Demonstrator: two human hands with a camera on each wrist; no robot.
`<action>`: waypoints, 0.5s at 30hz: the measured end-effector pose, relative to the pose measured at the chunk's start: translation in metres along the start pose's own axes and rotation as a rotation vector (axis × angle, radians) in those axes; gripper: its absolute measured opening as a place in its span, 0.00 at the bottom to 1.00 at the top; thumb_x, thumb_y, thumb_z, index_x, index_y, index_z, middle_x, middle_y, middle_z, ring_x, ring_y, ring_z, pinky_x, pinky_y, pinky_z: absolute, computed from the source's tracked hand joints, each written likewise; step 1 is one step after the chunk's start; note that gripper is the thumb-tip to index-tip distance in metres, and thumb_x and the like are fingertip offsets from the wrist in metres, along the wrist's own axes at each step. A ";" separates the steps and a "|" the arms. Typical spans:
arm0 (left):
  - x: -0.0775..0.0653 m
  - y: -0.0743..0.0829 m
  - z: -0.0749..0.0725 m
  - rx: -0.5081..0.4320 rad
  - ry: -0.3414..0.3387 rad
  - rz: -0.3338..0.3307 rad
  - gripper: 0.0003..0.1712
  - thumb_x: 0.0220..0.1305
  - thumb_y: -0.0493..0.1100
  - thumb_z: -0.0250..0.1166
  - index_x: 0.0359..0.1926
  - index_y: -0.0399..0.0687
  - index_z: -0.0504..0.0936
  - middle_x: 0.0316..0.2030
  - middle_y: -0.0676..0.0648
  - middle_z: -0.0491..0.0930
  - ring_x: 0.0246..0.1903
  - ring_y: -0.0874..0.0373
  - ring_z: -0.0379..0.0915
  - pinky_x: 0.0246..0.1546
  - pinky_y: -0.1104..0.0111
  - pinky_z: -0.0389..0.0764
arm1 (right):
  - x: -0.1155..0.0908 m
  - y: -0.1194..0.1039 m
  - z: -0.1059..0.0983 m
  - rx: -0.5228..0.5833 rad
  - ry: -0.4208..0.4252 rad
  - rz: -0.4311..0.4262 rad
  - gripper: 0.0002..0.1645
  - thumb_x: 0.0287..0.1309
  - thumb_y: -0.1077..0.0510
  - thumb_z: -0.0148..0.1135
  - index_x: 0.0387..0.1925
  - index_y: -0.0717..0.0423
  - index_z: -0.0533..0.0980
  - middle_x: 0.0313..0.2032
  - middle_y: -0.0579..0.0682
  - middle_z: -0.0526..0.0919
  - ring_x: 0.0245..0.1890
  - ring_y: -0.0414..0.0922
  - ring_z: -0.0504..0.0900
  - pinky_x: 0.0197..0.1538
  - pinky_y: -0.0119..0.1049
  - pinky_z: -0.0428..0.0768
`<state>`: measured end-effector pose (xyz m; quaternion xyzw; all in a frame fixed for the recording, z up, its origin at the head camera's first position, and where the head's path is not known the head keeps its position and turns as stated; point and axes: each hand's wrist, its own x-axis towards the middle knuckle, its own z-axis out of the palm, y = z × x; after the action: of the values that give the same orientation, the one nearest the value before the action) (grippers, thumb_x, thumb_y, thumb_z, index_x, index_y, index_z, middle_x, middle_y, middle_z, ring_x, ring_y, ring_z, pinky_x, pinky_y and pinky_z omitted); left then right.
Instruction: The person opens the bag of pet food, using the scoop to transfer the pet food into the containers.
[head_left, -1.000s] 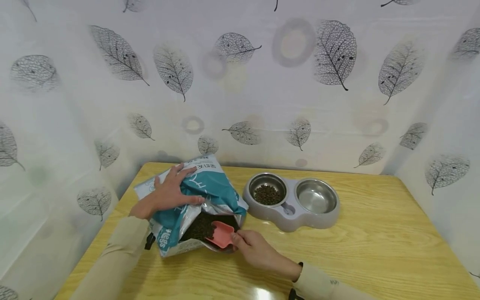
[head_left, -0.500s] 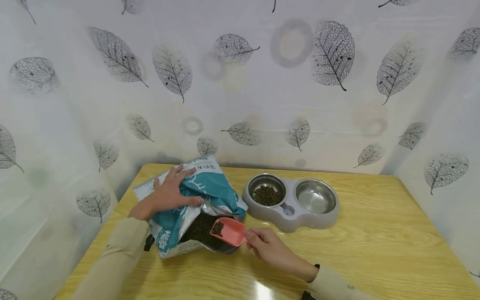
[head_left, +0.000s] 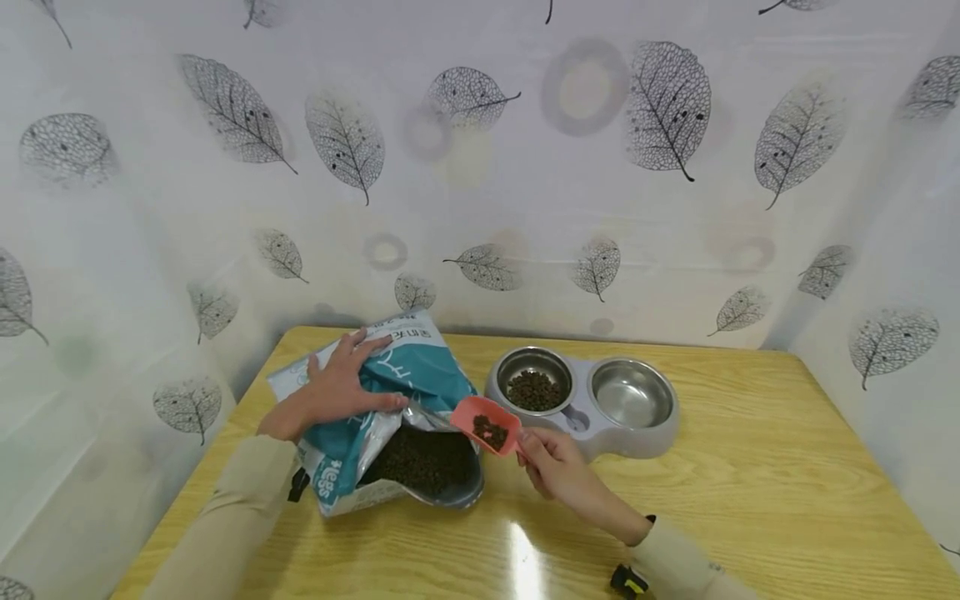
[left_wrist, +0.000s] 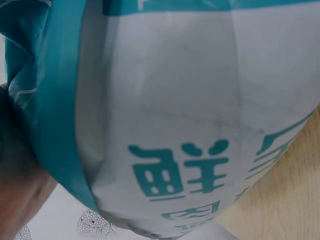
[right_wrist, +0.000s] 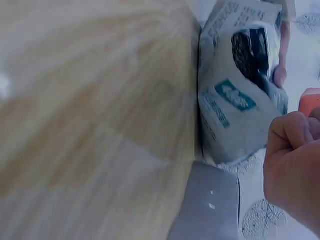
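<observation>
My right hand [head_left: 562, 471] grips the handle of a pink scoop [head_left: 467, 410] that carries some brown kibble [head_left: 491, 433]. In the head view the scoop is between the bag's mouth and the double bowl. The teal and white pet food bag [head_left: 431, 367] lies on its side, its mouth facing me and dark kibble showing inside. Fingers spread, my left hand [head_left: 341, 387] rests on top of the bag. The left wrist view is mostly filled by the bag's printed side [left_wrist: 165, 100]. In the right wrist view, the curled right hand [right_wrist: 295, 160] partly hides the scoop [right_wrist: 310, 101].
A grey double feeder [head_left: 585, 446] stands right of the bag. Its left steel bowl [head_left: 501, 375] holds kibble; the right steel bowl [head_left: 633, 398] shows bare metal. Beneath them is a wooden table [head_left: 765, 467], with a leaf-print curtain [head_left: 525, 192] behind it.
The scoop has come out of the bag's mouth with kibble in it, moving up and right toward the feeder with my right hand. My left hand has stayed on the bag.
</observation>
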<state>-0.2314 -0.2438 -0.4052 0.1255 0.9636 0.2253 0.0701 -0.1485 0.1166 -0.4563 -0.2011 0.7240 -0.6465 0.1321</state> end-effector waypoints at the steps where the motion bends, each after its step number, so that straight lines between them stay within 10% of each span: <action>1: 0.000 0.000 0.000 -0.001 0.000 -0.001 0.62 0.53 0.76 0.69 0.82 0.63 0.52 0.81 0.35 0.38 0.78 0.27 0.40 0.66 0.21 0.26 | 0.001 -0.001 -0.004 -0.019 0.019 0.000 0.27 0.82 0.53 0.43 0.31 0.73 0.69 0.12 0.41 0.63 0.11 0.31 0.59 0.16 0.25 0.59; 15: 0.000 0.000 -0.001 -0.012 -0.003 0.001 0.62 0.53 0.76 0.69 0.82 0.63 0.53 0.82 0.36 0.37 0.78 0.28 0.40 0.66 0.21 0.26 | 0.006 0.000 -0.050 -0.309 0.337 0.111 0.25 0.80 0.49 0.49 0.33 0.65 0.78 0.14 0.42 0.65 0.15 0.34 0.61 0.20 0.28 0.59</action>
<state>-0.2317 -0.2437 -0.4046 0.1260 0.9621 0.2308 0.0722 -0.1769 0.1581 -0.4495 -0.0680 0.8362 -0.5441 0.0124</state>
